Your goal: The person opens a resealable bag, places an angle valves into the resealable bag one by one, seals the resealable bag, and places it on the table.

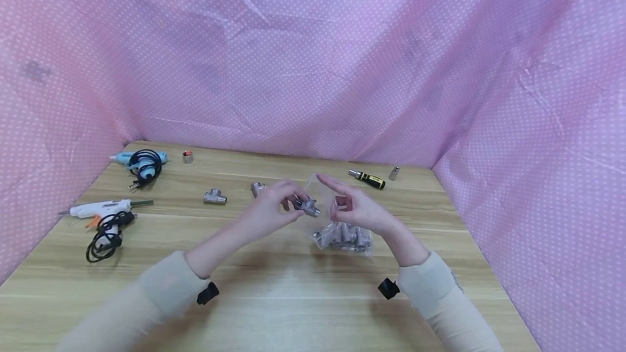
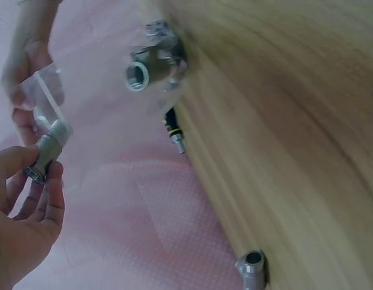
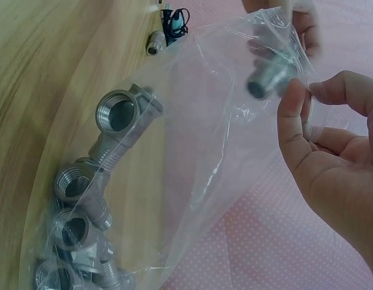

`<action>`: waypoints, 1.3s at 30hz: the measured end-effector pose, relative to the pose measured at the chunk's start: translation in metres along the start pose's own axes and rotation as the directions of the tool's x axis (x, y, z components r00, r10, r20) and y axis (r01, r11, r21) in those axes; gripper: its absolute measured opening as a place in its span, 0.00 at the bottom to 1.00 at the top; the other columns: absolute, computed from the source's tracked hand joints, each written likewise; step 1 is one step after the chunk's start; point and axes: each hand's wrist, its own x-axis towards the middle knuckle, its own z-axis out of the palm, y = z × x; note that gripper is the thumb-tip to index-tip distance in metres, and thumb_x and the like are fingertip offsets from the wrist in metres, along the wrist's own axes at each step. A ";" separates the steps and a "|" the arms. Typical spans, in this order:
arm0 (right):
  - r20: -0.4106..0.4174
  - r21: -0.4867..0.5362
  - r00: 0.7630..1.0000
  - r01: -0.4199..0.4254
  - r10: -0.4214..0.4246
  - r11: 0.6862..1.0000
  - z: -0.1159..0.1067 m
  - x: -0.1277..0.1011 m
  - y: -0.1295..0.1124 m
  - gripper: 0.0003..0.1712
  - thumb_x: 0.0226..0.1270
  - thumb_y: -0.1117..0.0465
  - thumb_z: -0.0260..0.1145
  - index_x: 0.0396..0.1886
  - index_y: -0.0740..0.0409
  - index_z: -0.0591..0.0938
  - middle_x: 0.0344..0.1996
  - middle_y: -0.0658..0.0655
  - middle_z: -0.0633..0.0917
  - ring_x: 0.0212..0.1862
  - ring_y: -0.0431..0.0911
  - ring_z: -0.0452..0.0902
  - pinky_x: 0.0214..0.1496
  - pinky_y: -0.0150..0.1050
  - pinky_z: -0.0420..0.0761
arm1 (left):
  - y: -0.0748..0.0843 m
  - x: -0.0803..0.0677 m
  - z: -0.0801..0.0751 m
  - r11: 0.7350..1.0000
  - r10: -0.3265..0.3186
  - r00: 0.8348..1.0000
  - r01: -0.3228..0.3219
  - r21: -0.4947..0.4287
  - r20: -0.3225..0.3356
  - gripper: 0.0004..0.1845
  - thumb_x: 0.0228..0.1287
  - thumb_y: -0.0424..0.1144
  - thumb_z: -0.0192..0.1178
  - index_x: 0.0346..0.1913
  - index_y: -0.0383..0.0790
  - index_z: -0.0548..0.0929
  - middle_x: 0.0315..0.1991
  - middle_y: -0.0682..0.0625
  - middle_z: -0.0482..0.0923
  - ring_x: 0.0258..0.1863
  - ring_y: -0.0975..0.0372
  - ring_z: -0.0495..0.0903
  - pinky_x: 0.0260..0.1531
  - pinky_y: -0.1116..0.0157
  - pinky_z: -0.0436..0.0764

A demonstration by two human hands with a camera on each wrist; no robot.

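Observation:
Above the wooden table (image 1: pixel 274 297), my left hand (image 1: pixel 286 202) pinches a grey metal pipe fitting (image 1: pixel 308 207) at the mouth of a clear plastic bag (image 1: pixel 342 235). In the left wrist view my fingertips (image 2: pixel 50 181) grip this fitting (image 2: pixel 46 151). My right hand (image 1: pixel 349 208) holds the bag's open edge up, thumb and fingers (image 3: pixel 295 115) pinching the plastic (image 3: pixel 234 139). Through the bag the held fitting (image 3: pixel 268 78) shows. Several threaded fittings (image 3: pixel 116 118) lie in the bag's bottom on the table.
A loose tee fitting (image 1: pixel 215 196) and another fitting (image 1: pixel 257 188) lie left of the hands. Blue glue gun (image 1: pixel 142 162) and white glue gun (image 1: pixel 100 209) with cords sit far left. A yellow-black screwdriver (image 1: pixel 368 179) and small metal pieces lie at the back. Pink cloth walls surround the table.

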 end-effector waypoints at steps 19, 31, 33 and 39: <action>-0.005 0.003 1.000 -0.005 0.005 1.000 0.007 -0.004 -0.017 0.48 0.56 0.79 0.59 0.75 0.50 0.52 0.72 0.57 0.55 0.34 0.43 0.74 0.40 0.40 0.82 | -0.024 0.001 0.025 0.997 -0.015 0.999 0.011 0.070 0.053 0.17 0.46 0.39 0.74 0.40 0.39 0.83 0.37 0.52 0.82 0.34 0.65 0.80 0.37 0.74 0.81; -0.005 0.019 1.000 0.031 -0.031 0.999 0.003 -0.004 -0.001 0.48 0.58 0.76 0.61 0.74 0.45 0.54 0.72 0.53 0.55 0.33 0.43 0.75 0.37 0.38 0.82 | -0.023 -0.004 -0.002 0.997 0.048 0.996 -0.053 0.062 0.080 0.22 0.46 0.41 0.74 0.47 0.43 0.82 0.46 0.54 0.81 0.44 0.63 0.78 0.47 0.61 0.81; -0.009 0.021 0.999 0.036 -0.036 0.999 0.003 -0.004 -0.001 0.48 0.57 0.76 0.61 0.75 0.46 0.54 0.72 0.54 0.55 0.33 0.42 0.75 0.37 0.37 0.82 | -0.023 -0.005 -0.013 0.997 0.045 0.996 -0.049 0.062 0.072 0.23 0.46 0.40 0.74 0.49 0.43 0.81 0.48 0.53 0.81 0.46 0.61 0.78 0.50 0.58 0.80; -0.025 0.010 0.999 0.035 -0.034 0.999 0.001 -0.006 0.000 0.48 0.57 0.75 0.62 0.75 0.47 0.53 0.72 0.54 0.56 0.32 0.40 0.75 0.37 0.36 0.82 | -0.037 -0.013 -0.052 0.986 -0.115 0.987 0.100 0.131 0.115 0.29 0.48 0.44 0.72 0.57 0.47 0.77 0.57 0.50 0.74 0.57 0.54 0.73 0.58 0.50 0.73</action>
